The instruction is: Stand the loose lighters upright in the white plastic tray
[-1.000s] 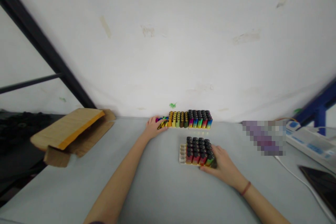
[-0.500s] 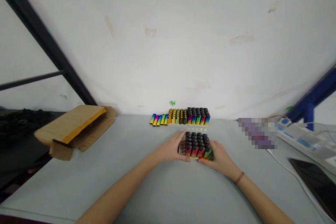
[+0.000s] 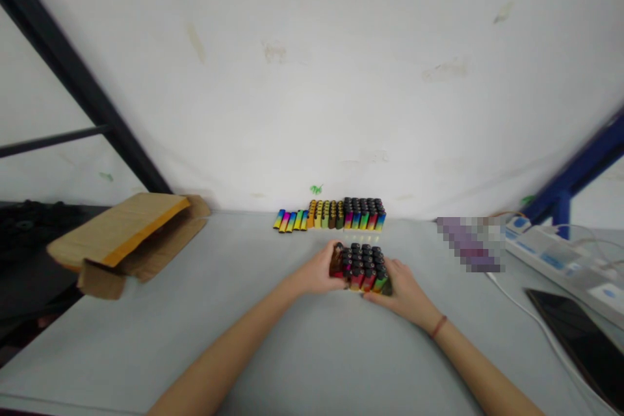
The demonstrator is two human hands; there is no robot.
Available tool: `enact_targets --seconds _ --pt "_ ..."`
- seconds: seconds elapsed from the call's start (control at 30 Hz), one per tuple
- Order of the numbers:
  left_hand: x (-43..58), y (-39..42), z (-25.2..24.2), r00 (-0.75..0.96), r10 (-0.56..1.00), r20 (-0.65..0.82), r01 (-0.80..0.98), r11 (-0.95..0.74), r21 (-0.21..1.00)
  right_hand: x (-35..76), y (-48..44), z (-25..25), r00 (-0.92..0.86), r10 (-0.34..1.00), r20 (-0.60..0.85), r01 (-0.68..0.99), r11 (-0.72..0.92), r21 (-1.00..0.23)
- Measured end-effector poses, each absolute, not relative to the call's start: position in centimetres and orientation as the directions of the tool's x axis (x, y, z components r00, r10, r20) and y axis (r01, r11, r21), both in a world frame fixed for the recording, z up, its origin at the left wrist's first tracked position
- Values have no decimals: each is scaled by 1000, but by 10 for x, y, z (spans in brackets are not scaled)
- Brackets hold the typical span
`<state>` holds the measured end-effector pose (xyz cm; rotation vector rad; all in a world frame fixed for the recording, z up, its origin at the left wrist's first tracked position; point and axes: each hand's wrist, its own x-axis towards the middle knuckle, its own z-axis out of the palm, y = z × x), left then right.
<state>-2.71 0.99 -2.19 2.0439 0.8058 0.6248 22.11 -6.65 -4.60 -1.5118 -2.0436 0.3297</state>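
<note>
A block of upright lighters [image 3: 361, 268] with black tops and multicoloured bodies stands on the table in front of me. My left hand [image 3: 316, 271] grips its left side, thumb at the near corner. Beside those fingers, the leftmost lighters [image 3: 337, 261] look slightly apart from the others and lean left. My right hand [image 3: 405, 290] is closed around the right side, its thumb along the near edge. Fingers behind the block are partly hidden. Farther back stand a tray of black-topped lighters [image 3: 364, 214] and a group of yellow and dark-bodied lighters [image 3: 325, 214].
Several loose colourful lighters [image 3: 290, 221] lie left of the back row, near the wall. An open cardboard box [image 3: 127, 234] rests at the left. At the right are a power strip [image 3: 550, 260], a white cable [image 3: 526, 314], a dark phone [image 3: 575, 331] and a pixelated patch.
The view has shifted slightly. At the block's left side, by my left hand, the end lighters now stand a little apart and tilted. Both hands stay on the block.
</note>
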Motion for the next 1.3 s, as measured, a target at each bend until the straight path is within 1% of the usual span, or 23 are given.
enact_targets --seconds 0.07,0.13,0.2,0.37,0.5,0.57,0.63,0.73,0.8,0.83,0.87,0.93,1.0,1.07,1.17,1.3 --pt "-25 9 -24 673 710 206 276 -500 821 221 -66 -47 -206 932 297 788 338 -514" --pt "-23 8 -25 679 696 233 251 -518 818 222 -66 -48 -207 930 305 785 344 -515" --pt "-23 9 -24 679 701 218 248 -498 831 222 -66 -49 -203 928 312 783 346 -517" --pt "-29 10 -21 584 782 219 283 -448 848 222 -66 -48 -205 934 292 781 336 -527" --pt "-26 2 -22 595 787 161 299 -403 865 222 -66 -47 -207 932 296 791 338 -511" --pt "-22 -2 -22 570 807 155 305 -383 872 222 -66 -48 -204 931 301 797 337 -502" --pt "-18 -3 -21 493 851 179 295 -357 887 223 -66 -48 -205 930 306 797 340 -499" --pt "-25 6 -9 294 931 214 265 -295 918 223 -65 -49 -200 929 310 796 339 -501" --pt "-41 18 2 176 966 189 328 -238 914 224 -65 -49 -202 930 307 797 338 -500" --pt "-52 24 7 125 980 158 415 -196 889 224 -65 -49 -205 930 305 797 339 -500" --pt "-63 29 12 95 988 119 537 -152 830 224 -65 -49 -208 930 303 796 341 -501" --pt "-82 37 18 29 1000 -7 782 -18 622 224 -66 -49 -211 929 303 791 344 -506" --pt "-93 40 20 0 995 -98 910 41 413 224 -65 -50 -209 929 306 785 346 -514" --pt "-93 39 20 19 992 -128 958 18 286 225 -65 -49 -208 928 308 781 347 -518" --pt "-83 37 16 65 994 -84 977 -46 207 224 -65 -48 -204 932 300 787 338 -515" --pt "-72 35 6 42 998 51 985 -50 166 223 -66 -45 -202 938 280 801 323 -504"
